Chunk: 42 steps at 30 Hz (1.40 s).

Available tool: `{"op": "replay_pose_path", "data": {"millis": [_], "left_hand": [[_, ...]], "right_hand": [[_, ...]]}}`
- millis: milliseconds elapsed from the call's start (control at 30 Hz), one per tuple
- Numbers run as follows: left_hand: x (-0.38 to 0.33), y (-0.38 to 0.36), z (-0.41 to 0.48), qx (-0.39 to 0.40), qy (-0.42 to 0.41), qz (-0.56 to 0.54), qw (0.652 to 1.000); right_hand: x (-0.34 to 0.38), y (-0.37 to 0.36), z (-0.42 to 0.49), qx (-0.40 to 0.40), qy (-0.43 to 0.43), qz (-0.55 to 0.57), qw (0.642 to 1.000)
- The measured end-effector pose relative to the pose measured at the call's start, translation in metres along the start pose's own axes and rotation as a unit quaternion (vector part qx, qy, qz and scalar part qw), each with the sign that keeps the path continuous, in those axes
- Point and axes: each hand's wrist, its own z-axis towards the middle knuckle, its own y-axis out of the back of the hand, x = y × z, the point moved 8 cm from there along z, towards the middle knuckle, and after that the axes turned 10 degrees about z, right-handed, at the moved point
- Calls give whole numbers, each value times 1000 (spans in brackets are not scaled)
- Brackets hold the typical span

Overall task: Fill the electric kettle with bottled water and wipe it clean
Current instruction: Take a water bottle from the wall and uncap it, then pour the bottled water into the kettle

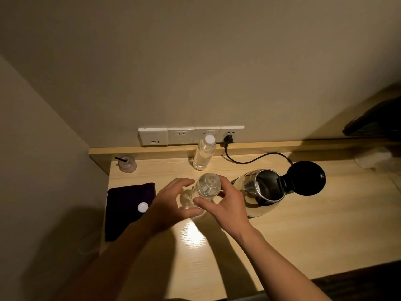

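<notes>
An uncapped clear water bottle stands on the wooden desk, and my right hand grips it from the right. My left hand curls around its left side with fingers apart, close to it or just touching. Its white cap lies on a dark folded cloth at the left. To the right stands the steel electric kettle with its black lid flipped open. A second, capped bottle full of water stands behind, near the wall.
The kettle's black cord runs to a plug in the wall socket strip. A small jar with a black stick sits at the back left corner. A dark object hangs over the right end.
</notes>
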Motion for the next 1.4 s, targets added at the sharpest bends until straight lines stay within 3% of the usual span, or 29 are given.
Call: {"op": "replay_pose_path", "data": {"millis": [233, 367, 700, 833, 933, 1033, 1200, 1400], "left_hand": [[-37, -31, 5, -25, 60, -128, 990], [-51, -42, 5, -31, 102, -149, 983], [-87, -53, 8, -25, 47, -185, 981], [-98, -64, 12, 3, 34, -183, 982], [-100, -67, 19, 32, 15, -169, 985], [-100, -72, 27, 62, 1, -147, 987], [-104, -83, 34, 119, -13, -164, 979], [-86, -97, 38, 165, -16, -153, 974]], "right_hand": [[7, 25, -12, -22, 18, -11, 1000], [5, 37, -22, -32, 13, -8, 999], [-1, 68, -50, -27, 16, 58, 998], [-18, 92, -80, -80, 33, 49, 995], [-49, 113, -101, -160, 45, -10, 986], [-98, 127, -110, -192, 2, -110, 975], [-159, 135, -106, -175, -45, -261, 948], [-202, 127, -89, -155, -96, -334, 925]]}}
